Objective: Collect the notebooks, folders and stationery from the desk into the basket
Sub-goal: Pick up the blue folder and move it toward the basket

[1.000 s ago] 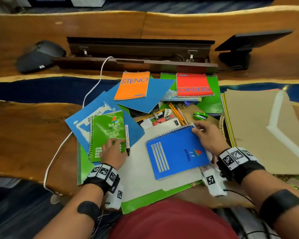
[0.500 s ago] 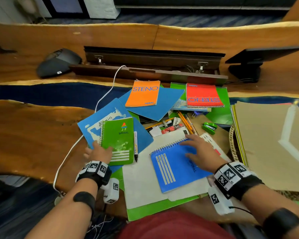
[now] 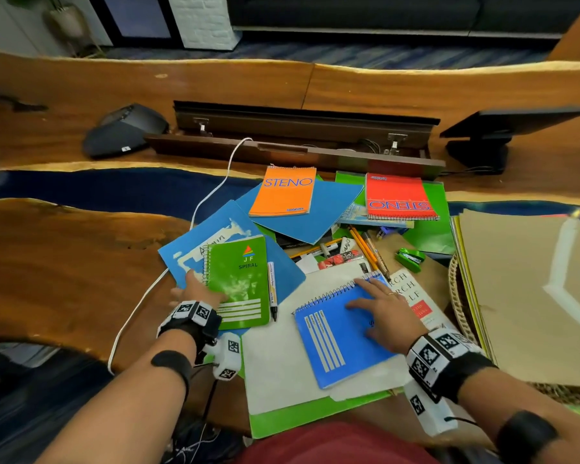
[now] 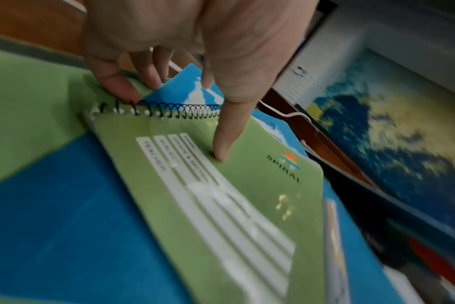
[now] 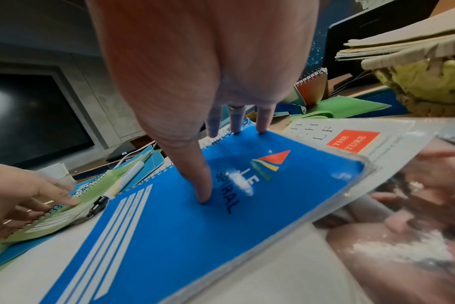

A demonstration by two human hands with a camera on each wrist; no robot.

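Green notebook (image 3: 238, 283) pinched by left hand (image 3: 195, 291); blue notebook (image 3: 340, 336) under flat right hand (image 3: 387, 313); two stenos.

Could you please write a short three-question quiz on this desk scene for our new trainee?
1. True or false: the right hand rests on the blue spiral notebook.
2. Which thing lies right beside the green spiral notebook? A) marker pen B) green stapler C) red steno pad
3. Fill in: the left hand takes its grip at the notebook's ____ edge.

Key: 1 true, thumb pressed flat on the cover. 2 A. 3 spiral, with fingers along the coil and thumb on the cover.
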